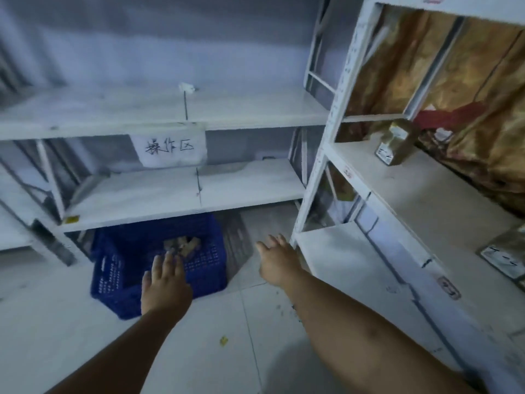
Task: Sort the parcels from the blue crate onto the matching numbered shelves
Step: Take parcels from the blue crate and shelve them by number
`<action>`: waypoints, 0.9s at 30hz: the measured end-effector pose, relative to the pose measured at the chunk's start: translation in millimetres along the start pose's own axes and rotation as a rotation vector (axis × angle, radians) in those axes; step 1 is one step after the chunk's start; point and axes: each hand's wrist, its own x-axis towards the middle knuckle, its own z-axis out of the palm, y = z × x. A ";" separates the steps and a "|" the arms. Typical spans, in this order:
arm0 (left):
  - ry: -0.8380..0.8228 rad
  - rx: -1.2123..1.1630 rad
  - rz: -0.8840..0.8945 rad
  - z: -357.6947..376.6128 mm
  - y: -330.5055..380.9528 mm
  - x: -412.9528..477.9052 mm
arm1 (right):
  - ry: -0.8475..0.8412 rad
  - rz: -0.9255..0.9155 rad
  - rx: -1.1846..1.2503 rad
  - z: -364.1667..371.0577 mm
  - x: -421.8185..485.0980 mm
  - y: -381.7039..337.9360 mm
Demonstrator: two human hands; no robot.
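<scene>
Crate (108, 275) on floor (71, 331) under rack (181, 207); parcels (184, 244) inside, 12 o'clock from left hand (166, 282), flat and empty over the near rim. Right hand (277, 261) at crate's 3 o'clock, spread, empty.

We can read one sign (172, 149): "操作区", handwritten in black on white paper. It hangs from a shelf (85, 132) edge, above and beyond our left hand (166, 282). To the right of our right hand (277, 260), the red tags (449, 287) on the rack (315, 177) and the writing on two parcels (397, 140) are too blurred to read. So is a yellow tag (71, 220) up-left of the left hand.
</scene>
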 end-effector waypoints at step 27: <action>-0.135 -0.003 -0.142 -21.3 -208.0 241.8 | -0.220 -0.247 0.000 1.0 314.4 -207.8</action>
